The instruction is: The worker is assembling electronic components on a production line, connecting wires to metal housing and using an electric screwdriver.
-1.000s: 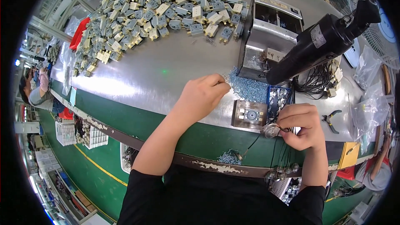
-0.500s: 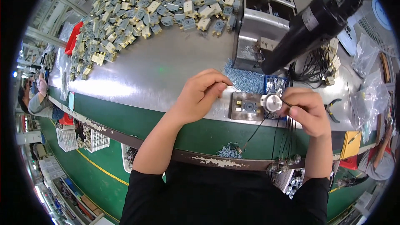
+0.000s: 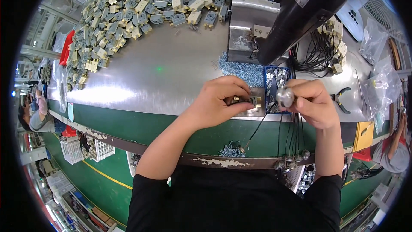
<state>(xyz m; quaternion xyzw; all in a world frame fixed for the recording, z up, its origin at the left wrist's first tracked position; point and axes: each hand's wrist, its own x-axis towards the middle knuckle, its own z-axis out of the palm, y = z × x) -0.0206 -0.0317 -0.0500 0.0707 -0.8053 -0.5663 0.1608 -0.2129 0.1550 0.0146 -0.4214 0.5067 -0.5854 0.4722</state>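
- Beside the blue tray [image 3: 277, 69], on the steel surface [image 3: 180, 56], a metal block [image 3: 257, 91] is placed, and a small switch [image 3: 255, 100] with brass pins is set on it, partly covered by the left hand [image 3: 216, 105].
- The left fingers are held apart at the far and near sides of the switch; whether it is pinched or only bordered by them cannot be told.
- A round silver disc [image 3: 285, 97], slightly blurred, is clamped between the thumb and fingers of the right hand [image 3: 317, 105], in front of the tray's right part.
- Small metal parts are held in the tray, and blue screws [image 3: 242, 71] are heaped just beyond the block.
- More discs [image 3: 292, 159] are hung on dark leads over the near edge, close to a smaller group of screws.
- Behind the tray, a steel machine [image 3: 246, 10] is topped by a slanted black cylinder [image 3: 302, 15], with black cables [image 3: 313, 58] coiled to its right.
- Pliers [image 3: 342, 99] are laid to the right of the right hand, near clear plastic bags [image 3: 380, 88].
- Grey and cream switches [image 3: 146, 8] are piled at the far left, with a red bin [image 3: 66, 48] beside them.
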